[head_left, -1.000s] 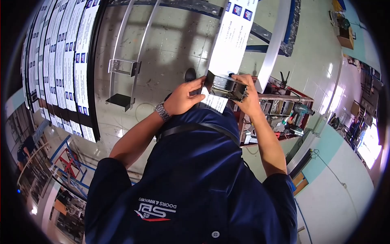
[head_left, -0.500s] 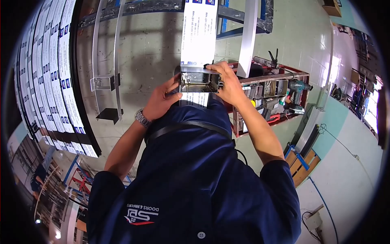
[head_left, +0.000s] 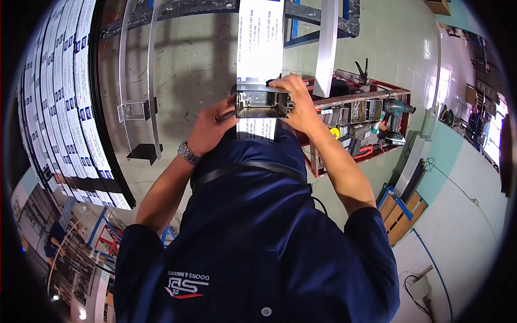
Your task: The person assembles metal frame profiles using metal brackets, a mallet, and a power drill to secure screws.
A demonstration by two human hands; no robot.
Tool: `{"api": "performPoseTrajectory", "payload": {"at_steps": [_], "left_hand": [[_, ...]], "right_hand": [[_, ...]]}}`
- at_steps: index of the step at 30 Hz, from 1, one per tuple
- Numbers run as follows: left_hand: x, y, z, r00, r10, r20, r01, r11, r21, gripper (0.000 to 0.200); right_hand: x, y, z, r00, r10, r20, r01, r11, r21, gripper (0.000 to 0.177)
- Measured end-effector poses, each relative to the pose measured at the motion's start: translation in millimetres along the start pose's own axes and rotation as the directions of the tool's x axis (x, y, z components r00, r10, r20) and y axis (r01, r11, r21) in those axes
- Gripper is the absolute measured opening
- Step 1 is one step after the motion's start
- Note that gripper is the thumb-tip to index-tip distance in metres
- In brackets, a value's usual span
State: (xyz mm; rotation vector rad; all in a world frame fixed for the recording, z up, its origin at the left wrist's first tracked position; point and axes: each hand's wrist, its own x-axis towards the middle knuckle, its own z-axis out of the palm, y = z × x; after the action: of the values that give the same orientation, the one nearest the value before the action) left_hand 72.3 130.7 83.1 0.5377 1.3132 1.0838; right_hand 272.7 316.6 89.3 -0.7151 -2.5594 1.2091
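Note:
A long aluminium profile [head_left: 260, 48], wrapped in white printed film, stretches away from my body. Its hollow, dark end [head_left: 263, 103] faces me at waist height. My left hand [head_left: 211, 129], with a metal watch on the wrist, is closed against the left side of that end, fingers partly hidden behind it. On the other side my right hand [head_left: 298, 105] grips the right wall, its fingers reaching over the top edge near a small black piece. Inside the hollow, ribs and a yellowish surface show.
Film-wrapped profiles [head_left: 70, 102] are stacked at left, beside thin metal bars [head_left: 152, 70]. A blue-grey stand [head_left: 323, 24] supports the work. At right sits a red tool crate [head_left: 371, 94] with a cordless drill [head_left: 396, 110] and a caulking gun [head_left: 362, 72]. Another person [head_left: 55, 237] stands far left.
The profile's end and both hands have shifted slightly up and left in view. My right fingers have moved a little along the top edge; both hands keep their hold.

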Motion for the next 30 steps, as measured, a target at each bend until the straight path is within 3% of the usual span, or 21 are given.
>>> {"api": "performPoseTrajectory", "payload": {"at_steps": [7,15,19,23,30], "left_hand": [[1.3,3.0,0.3,0.999,-0.023,-0.029,0.024,0.999,0.034,0.052],[2.4,2.4,1.8,0.998,-0.018,-0.054,0.02,0.999,0.031,0.054],[4.1,-2.8,0.1,0.999,-0.012,-0.042,0.012,1.0,-0.009,0.055],[5.6,-7.3,0.1,0.998,0.013,-0.056,-0.014,1.0,-0.013,0.055],[3.4,-5.1,0.1,0.999,0.027,-0.046,-0.028,0.999,-0.026,0.055]], "right_hand": [[0.1,1.0,4.1,0.999,-0.015,-0.035,0.016,0.999,0.035,0.053],[3.9,3.4,3.0,1.0,-0.022,0.0,0.022,0.998,0.066,0.056],[-0.4,1.7,7.9,0.998,-0.032,-0.059,0.032,0.999,-0.012,0.059],[-0.7,5.5,10.7,0.999,-0.008,-0.041,0.011,0.997,0.074,0.061],[-3.1,3.4,13.4,0.998,-0.016,-0.068,0.02,0.998,0.053,0.066]]}}
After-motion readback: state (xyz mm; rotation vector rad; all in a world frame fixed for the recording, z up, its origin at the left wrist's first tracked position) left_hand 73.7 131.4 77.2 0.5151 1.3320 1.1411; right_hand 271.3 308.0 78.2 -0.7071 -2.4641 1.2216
